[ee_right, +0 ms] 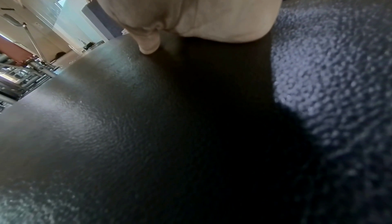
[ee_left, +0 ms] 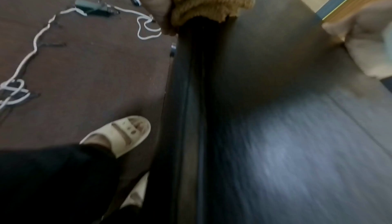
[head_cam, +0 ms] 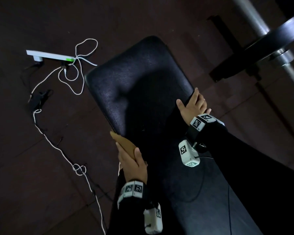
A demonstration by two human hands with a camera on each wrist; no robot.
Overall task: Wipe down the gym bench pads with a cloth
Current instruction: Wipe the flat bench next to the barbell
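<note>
Left hand (head_cam: 131, 164) at the near-left edge of the black bench pad (head_cam: 137, 85), fingers and thumb clamped on a tan cloth (head_cam: 124, 144) that is pressed against the pad's side edge. In the left wrist view the cloth (ee_left: 212, 4) is bunched over the top of the pad's edge seam. Cloth's long axis runs along that edge, its tip pointing away from the person, up-left in the head view. Right hand (head_cam: 193, 106) farther up on the opposite, right edge, thumb on the top surface, fingers wrapped round the side, gripping the pad. Hands well apart, one per edge. Pad's long axis runs from the person toward its rounded far end, upper middle of the head view. Left foot in a pale slipper (ee_left: 125, 133) on the dark floor (head_cam: 32, 150) beside the bench. Farther out on the floor: a white cable (head_cam: 61, 150) in loops, leading to a white power strip (head_cam: 49, 55). Far right, a barbell (head_cam: 255, 16) with a black plate.
</note>
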